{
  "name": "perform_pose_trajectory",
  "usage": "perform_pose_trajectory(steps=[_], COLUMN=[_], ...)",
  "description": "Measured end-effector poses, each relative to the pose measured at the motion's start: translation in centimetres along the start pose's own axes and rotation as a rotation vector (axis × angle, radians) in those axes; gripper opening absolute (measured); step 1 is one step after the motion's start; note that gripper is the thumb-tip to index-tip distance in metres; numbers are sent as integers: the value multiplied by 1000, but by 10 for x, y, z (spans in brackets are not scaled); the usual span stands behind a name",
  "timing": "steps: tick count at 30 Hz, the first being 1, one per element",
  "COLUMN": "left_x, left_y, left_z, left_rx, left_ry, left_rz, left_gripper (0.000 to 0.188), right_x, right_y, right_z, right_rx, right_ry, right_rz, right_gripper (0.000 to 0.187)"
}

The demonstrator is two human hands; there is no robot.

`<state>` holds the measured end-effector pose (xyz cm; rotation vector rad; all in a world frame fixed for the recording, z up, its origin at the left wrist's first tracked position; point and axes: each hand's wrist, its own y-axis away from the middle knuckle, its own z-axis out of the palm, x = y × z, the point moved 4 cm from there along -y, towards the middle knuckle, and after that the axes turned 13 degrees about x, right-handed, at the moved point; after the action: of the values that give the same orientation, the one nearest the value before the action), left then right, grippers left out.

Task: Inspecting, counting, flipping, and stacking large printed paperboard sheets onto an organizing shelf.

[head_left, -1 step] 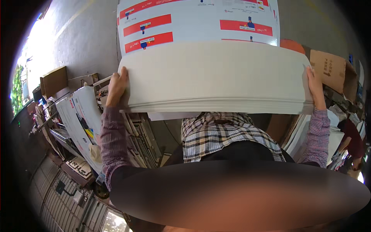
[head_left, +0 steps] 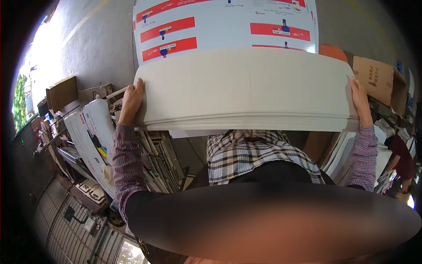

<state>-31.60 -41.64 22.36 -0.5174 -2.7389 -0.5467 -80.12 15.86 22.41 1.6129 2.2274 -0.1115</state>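
Note:
A thick stack of large pale sheets (head_left: 246,83) stretches across in front of me, its layered near edge bowed and close to my waist. My left hand (head_left: 132,102) is closed round the stack's left edge, thumb on the top face and the other fingers hidden underneath. At the opposite edge my right hand (head_left: 360,101) grips in the same way, its fingers mostly out of sight. Beyond the pale stack lies a white printed sheet (head_left: 222,33) with red bands and small blue figures; the pale sheets cover its near part.
Boards and flat sheets (head_left: 92,127) lean at the left, near an open cardboard box (head_left: 61,93). A brown carton (head_left: 372,83) and an orange round object (head_left: 332,52) stand at the right. Farther right, a person in a dark red top (head_left: 399,156) bends over.
Both hands and the near edge of the pale stack have shifted slightly toward me. The grip at each side stays the same, and the printed sheet has not visibly moved.

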Motion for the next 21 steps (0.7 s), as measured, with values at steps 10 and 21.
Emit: perform_pose_trajectory(steps=[10,21], left_x=[35,73], left_y=[-56,-179], left_z=[36,112], left_rx=[285,739], left_ry=[1202,1013], left_rz=[-409,-592], left_gripper=[21,44], right_x=[-1,-31], right_y=[-74,-187], right_z=[51,127], right_rx=[228,606], right_ry=[-790,-659], right_rz=[404,485], right_gripper=[42,39])
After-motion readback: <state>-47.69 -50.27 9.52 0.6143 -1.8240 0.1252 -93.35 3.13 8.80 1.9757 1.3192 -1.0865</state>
